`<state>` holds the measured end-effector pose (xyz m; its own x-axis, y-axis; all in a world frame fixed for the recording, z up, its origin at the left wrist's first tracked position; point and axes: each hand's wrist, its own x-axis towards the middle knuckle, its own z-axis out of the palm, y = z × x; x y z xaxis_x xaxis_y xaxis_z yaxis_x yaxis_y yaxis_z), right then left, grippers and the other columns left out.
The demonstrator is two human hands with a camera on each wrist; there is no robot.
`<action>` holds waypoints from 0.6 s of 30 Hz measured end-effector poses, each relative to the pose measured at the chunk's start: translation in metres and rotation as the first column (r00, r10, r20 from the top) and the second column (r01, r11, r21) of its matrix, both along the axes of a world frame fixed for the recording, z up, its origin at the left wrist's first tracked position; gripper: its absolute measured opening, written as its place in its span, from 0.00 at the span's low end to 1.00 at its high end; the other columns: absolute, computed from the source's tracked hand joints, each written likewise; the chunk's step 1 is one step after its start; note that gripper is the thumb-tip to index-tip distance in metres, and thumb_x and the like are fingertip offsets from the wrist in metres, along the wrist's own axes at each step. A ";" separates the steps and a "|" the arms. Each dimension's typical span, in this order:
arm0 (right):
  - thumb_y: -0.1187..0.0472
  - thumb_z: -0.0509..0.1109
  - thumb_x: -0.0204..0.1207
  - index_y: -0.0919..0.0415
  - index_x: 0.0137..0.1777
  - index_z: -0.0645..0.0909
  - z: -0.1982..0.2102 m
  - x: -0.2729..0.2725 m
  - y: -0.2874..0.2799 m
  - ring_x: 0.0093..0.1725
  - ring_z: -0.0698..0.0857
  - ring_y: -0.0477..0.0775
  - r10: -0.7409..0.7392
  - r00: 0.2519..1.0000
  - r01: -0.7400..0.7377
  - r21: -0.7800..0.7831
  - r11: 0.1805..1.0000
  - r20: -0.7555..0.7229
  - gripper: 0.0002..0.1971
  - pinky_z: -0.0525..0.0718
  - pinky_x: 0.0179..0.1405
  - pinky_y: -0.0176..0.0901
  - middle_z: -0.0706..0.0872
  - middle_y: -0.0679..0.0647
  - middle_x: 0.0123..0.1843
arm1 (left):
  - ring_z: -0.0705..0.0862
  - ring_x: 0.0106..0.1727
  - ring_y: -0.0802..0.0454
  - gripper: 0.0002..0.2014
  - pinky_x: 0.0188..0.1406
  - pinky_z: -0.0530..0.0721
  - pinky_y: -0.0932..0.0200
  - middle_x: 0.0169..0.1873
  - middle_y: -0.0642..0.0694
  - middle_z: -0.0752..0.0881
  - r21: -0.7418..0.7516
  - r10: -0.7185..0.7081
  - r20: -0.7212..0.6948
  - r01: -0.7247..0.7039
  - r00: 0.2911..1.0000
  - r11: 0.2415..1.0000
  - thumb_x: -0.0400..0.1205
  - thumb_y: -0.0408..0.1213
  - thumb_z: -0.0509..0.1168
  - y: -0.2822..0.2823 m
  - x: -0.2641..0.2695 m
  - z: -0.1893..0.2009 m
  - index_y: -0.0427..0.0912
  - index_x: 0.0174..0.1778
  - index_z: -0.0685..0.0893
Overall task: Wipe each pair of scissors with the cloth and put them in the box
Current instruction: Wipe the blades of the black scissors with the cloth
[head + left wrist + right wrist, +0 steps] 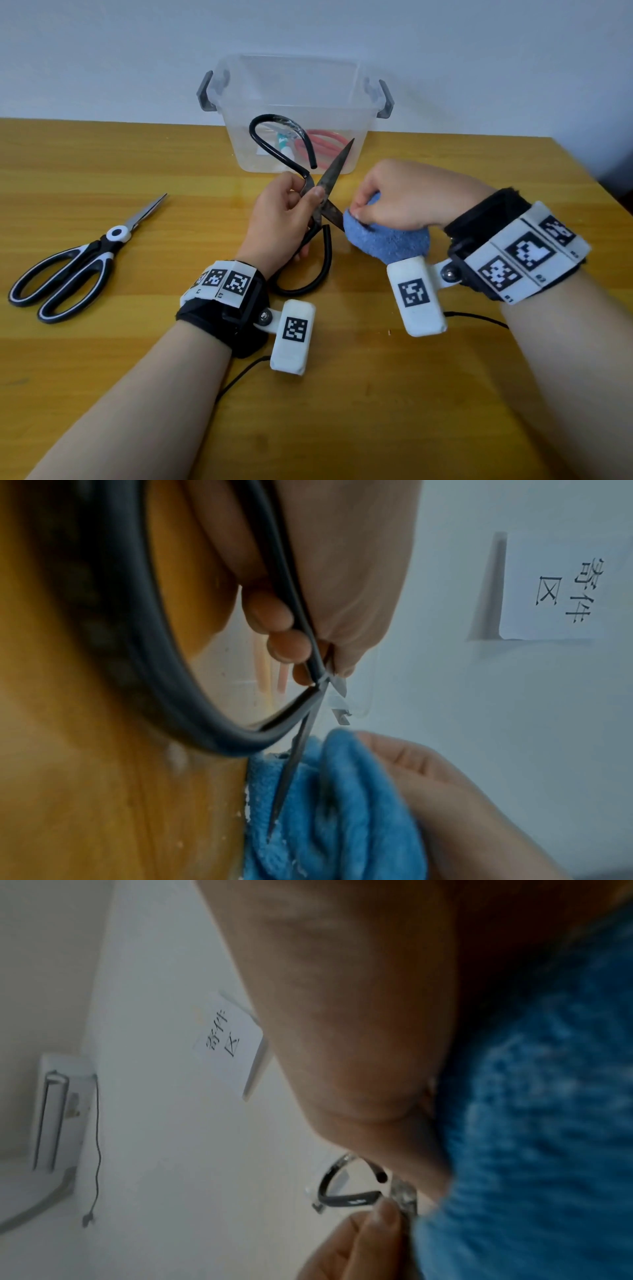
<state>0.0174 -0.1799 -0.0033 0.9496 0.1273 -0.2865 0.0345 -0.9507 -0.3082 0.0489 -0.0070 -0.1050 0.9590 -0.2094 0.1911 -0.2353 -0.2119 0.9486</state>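
Note:
My left hand (291, 212) grips old black scissors (330, 173) with big looped handles near the pivot, blades spread wide. One rusty blade points up toward the box; the other (291, 772) runs into the blue cloth (383, 240). My right hand (407, 198) holds that bunched cloth (342, 804) pinched against the lower blade. The clear plastic box (294, 113) stands behind, holding red-handled scissors (322, 145) and another item. A black-and-white pair of scissors (78, 260) lies shut on the table at the left.
The wooden table (342, 394) reaches to the white wall. The box has grey latch handles (205, 92) on both sides. Thin black cables (239, 377) trail from my wrist units. A paper sign (561, 585) hangs on the wall.

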 end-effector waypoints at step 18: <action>0.58 0.67 0.85 0.67 0.56 0.89 -0.014 0.014 0.018 0.25 0.71 0.52 -0.038 0.998 0.034 -0.080 0.996 -0.050 0.14 0.67 0.25 0.39 0.75 0.54 0.27 | 0.76 0.12 0.42 0.12 0.12 0.71 0.58 0.23 0.40 0.80 0.008 -0.024 -0.035 0.024 0.999 1.000 0.91 0.40 0.63 0.000 0.000 -0.002 0.33 0.50 0.75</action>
